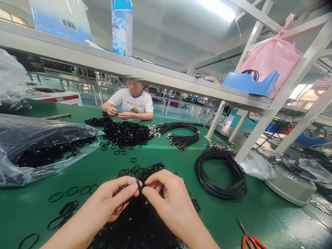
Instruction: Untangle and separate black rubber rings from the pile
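Observation:
My left hand [114,197] is closed, pinching a thin black ring [138,186] between thumb and forefinger. Another black ring hangs around its lower fingers. Close beside that pinched ring, my right hand [168,195] has its thumb and forefinger drawn together; whatever lies between those tips is too small to make out. Both hands are over a large pile of black rings [137,221], which spreads beneath and behind them. Several loose rings [72,191] lie on the green tabletop [166,157] to the left.
Coiled black cables [220,173] and red-handled pliers [250,237] lie to the right. A clear plastic bag [52,145] of rings is at left. Across the table, a person [133,102] handles small pieces behind another ring heap [127,133]. A shelf beam [155,74] crosses above.

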{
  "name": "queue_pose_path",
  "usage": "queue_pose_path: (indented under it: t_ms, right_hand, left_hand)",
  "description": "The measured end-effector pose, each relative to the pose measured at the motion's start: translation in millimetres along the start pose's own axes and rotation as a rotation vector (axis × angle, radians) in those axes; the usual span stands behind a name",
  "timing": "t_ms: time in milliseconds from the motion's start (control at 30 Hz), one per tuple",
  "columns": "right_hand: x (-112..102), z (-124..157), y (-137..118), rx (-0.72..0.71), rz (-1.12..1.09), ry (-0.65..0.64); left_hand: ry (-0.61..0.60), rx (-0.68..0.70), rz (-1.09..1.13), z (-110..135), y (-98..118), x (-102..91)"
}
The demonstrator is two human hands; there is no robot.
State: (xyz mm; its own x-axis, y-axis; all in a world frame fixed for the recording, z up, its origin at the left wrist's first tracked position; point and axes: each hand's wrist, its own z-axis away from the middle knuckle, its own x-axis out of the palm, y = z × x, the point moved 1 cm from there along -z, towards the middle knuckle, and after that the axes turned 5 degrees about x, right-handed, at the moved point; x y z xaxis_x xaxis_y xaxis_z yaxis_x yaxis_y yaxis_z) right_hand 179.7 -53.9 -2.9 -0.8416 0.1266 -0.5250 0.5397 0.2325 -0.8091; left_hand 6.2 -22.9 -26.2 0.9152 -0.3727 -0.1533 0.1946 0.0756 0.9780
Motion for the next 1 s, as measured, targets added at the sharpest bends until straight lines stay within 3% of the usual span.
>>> queue_pose_path:
  t_ms: [133,433,667,867,1000]
  right_hand:
    - [6,0,1,-0.004,-0.018,0.013]
    - [16,-2,5,0.031,0.017,0.001]
    - [16,-1,5,0.012,0.039,0.0]
    - [28,6,13,-0.356,0.292,0.183]
    - [32,7,15,-0.422,0.354,0.225]
  left_hand:
    - [-0.021,0.018,-0.009,-3,-1,2.5]
    - [0.06,0.186,-0.243,-3,2,-2.6]
    - [0.084,0.226,-0.375,-8,-2,-6.3]
    - [0.106,0.263,-0.422,-6,-7,-4.3]
    - [0.135,0.243,-0.522,-3,-4,-1.9]
